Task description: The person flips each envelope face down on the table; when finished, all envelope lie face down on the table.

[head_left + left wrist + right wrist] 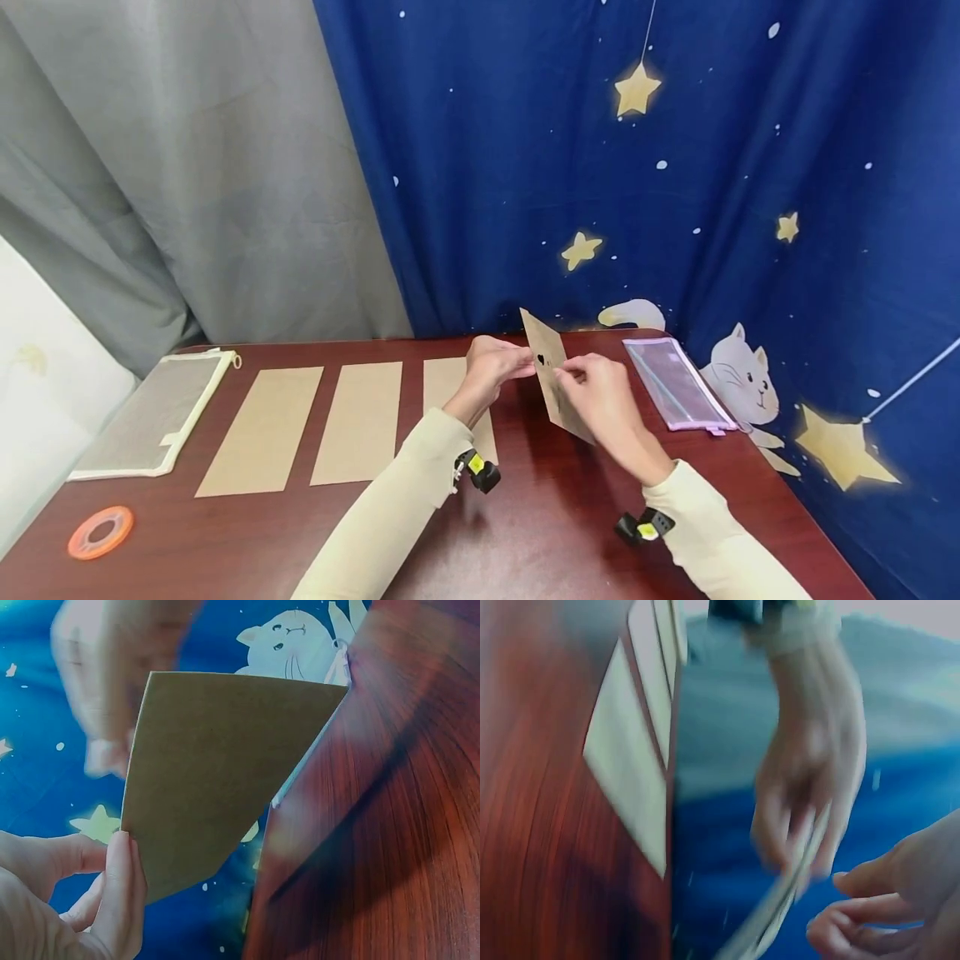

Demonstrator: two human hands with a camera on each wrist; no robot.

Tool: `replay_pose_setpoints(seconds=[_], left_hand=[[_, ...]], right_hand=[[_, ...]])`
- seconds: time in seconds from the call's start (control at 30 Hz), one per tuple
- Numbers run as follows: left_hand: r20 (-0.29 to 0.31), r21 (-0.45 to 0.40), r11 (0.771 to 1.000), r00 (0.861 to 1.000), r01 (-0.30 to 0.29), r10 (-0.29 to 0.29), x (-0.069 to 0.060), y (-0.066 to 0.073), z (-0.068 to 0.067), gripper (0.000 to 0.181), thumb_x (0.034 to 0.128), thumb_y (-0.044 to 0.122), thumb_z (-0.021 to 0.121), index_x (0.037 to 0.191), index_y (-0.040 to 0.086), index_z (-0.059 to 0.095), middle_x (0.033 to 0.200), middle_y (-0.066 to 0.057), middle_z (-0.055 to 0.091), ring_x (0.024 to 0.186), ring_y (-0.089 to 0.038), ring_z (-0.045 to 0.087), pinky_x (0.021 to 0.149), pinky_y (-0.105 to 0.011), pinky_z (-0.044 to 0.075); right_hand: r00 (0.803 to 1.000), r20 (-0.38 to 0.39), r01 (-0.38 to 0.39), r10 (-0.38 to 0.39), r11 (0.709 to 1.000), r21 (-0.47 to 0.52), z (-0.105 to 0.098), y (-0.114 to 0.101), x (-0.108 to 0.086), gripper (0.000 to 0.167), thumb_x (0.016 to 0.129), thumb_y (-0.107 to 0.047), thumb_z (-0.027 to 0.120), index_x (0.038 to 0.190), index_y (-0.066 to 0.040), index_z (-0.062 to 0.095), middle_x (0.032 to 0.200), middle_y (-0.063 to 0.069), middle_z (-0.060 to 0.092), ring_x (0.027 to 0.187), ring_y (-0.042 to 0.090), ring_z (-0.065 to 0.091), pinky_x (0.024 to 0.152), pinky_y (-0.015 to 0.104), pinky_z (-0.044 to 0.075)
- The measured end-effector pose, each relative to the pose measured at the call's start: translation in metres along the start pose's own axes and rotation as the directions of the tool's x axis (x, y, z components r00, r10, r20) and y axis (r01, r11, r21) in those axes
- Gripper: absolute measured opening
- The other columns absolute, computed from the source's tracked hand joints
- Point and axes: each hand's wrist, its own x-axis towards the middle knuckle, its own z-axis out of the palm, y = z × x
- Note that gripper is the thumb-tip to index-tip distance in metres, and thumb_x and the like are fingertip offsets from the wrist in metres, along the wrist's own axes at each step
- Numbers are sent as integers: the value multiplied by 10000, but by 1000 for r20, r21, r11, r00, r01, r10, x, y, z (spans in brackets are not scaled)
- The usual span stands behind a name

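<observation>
A flat rectangular piece of brown kraft paper [556, 389] stands tilted on edge above the table, with small dark marks on the side facing right. My left hand [497, 363] pinches it by one edge; the left wrist view shows the thumb and fingers at a lower corner of the brown sheet [217, 765]. Close to the marked face is my right hand [602, 392]. In the right wrist view the right hand's fingers [855, 926] are loosely bent with nothing visible between them. Motion blurs that hand in the left wrist view, where the sheet partly hides it.
Three similar brown sheets [262, 429] lie in a row on the dark red table [187, 542]. At the left are a cream-edged zip pouch [161, 412] and an orange tape roll [84, 543]. A purple-edged zip pouch [675, 383] lies at the right. Curtains hang behind the table.
</observation>
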Motion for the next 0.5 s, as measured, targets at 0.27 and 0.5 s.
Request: replay_pose_setpoints(seconds=[0.27,0.5], left_hand=[[-44,61,998,998,-32,34,-4,4,1,71,819,-91,704,866,-141,724,826,-241,756,651,-186,753,651,-290,650],[-48,48,998,998,-26,28,-4,4,9,105,792,-122,710,891,-152,727,815,-230,755,566,-122,706,628,-270,646]], right_hand=[[991,24,132,-130,957,-258,16,-37,-9,107,840,-126,823,830,-40,758,716,116,664,649,314,683,562,439,597],[987,-37,128,-158,896,-425,20,-37,-14,93,844,-23,741,775,28,705,691,148,603,606,371,659,495,470,580]])
